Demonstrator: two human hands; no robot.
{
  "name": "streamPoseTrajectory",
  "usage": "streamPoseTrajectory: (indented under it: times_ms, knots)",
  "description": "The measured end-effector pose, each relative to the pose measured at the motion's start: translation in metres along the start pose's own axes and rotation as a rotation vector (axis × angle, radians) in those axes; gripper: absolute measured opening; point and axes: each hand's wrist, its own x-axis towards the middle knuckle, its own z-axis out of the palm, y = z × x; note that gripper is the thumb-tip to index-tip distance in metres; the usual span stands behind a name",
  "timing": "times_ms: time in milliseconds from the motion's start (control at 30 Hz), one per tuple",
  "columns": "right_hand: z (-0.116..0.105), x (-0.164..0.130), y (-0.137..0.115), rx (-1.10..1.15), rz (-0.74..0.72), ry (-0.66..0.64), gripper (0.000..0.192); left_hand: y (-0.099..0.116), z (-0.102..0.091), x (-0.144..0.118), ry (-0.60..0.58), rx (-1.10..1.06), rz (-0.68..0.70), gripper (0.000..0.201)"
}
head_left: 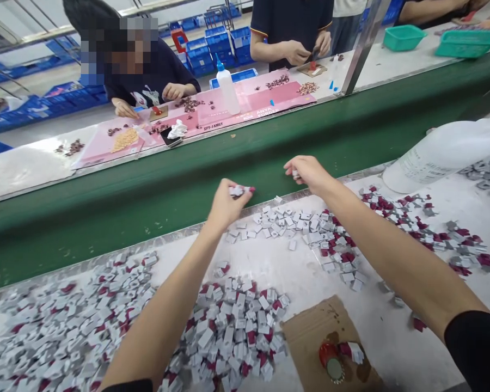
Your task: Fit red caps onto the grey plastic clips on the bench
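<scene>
With our left hand [225, 206] pinching a small white part [237, 190] and our right hand [308, 171] closed on another, both just short of the green conveyor belt [188, 185], we judge keeping fingertip grips firm steadies each piece.

Both arms outstretched, left hand [225, 206] and right hand [308, 171] pinched.

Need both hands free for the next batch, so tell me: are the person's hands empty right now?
No. The left hand pinches small white parts at its fingertips, and the right hand holds a small piece too, above the green belt.
</scene>
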Motion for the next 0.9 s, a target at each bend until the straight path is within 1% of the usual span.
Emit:
streamPoseTrajectory:
  times_ms: [67, 100, 167, 267, 367, 433, 500, 600, 667, 700, 767, 800, 833, 900]
  knots:
    - [0.018, -0.008, -0.010, 0.149, 0.055, -0.131, 0.025, 0.020, 0.028, -0.004, -0.079, -0.080, 0.076, 0.033]
    - [0.025, -0.012, -0.013, 0.210, 0.083, -0.188, 0.027, 0.030, 0.039, -0.006, -0.104, -0.112, 0.105, 0.034]
    - [0.031, -0.021, -0.014, 0.320, 0.128, -0.267, 0.028, 0.044, 0.055, -0.012, -0.139, -0.163, 0.137, 0.038]
    - [0.022, -0.033, -0.003, 0.463, 0.190, -0.328, 0.028, 0.055, 0.064, -0.025, -0.211, -0.218, 0.140, 0.041]
    - [0.002, -0.044, 0.014, 0.573, 0.268, -0.348, 0.025, 0.057, 0.065, -0.040, -0.291, -0.231, 0.112, 0.041]
    - [-0.013, -0.050, 0.022, 0.628, 0.312, -0.336, 0.022, 0.056, 0.065, -0.045, -0.305, -0.206, 0.081, 0.041]
    - [-0.028, -0.053, 0.027, 0.669, 0.334, -0.301, 0.021, 0.055, 0.065, -0.047, -0.284, -0.166, 0.043, 0.035]
    - [-0.052, -0.049, 0.028, 0.707, 0.331, -0.213, 0.017, 0.054, 0.061, -0.043, -0.241, -0.098, -0.002, 0.017]
    - [-0.066, -0.043, 0.029, 0.709, 0.324, -0.139, 0.006, 0.054, 0.057, -0.040, -0.239, -0.051, 0.001, 0.012]
    - [-0.073, -0.040, 0.030, 0.703, 0.323, -0.103, 0.007, 0.055, 0.055, -0.039, -0.249, -0.028, 0.013, 0.012]
    - [-0.082, -0.035, 0.032, 0.684, 0.325, -0.033, 0.031, 0.055, 0.054, -0.036, -0.276, 0.018, 0.048, 0.014]
    - [-0.085, -0.034, 0.034, 0.674, 0.326, -0.002, 0.039, 0.056, 0.054, -0.034, -0.287, 0.039, 0.065, 0.015]
    - [-0.087, -0.033, 0.035, 0.666, 0.326, 0.024, 0.044, 0.057, 0.054, -0.032, -0.291, 0.061, 0.080, 0.016]
    - [-0.087, -0.032, 0.038, 0.660, 0.319, 0.059, 0.045, 0.058, 0.057, -0.026, -0.273, 0.103, 0.103, 0.018]
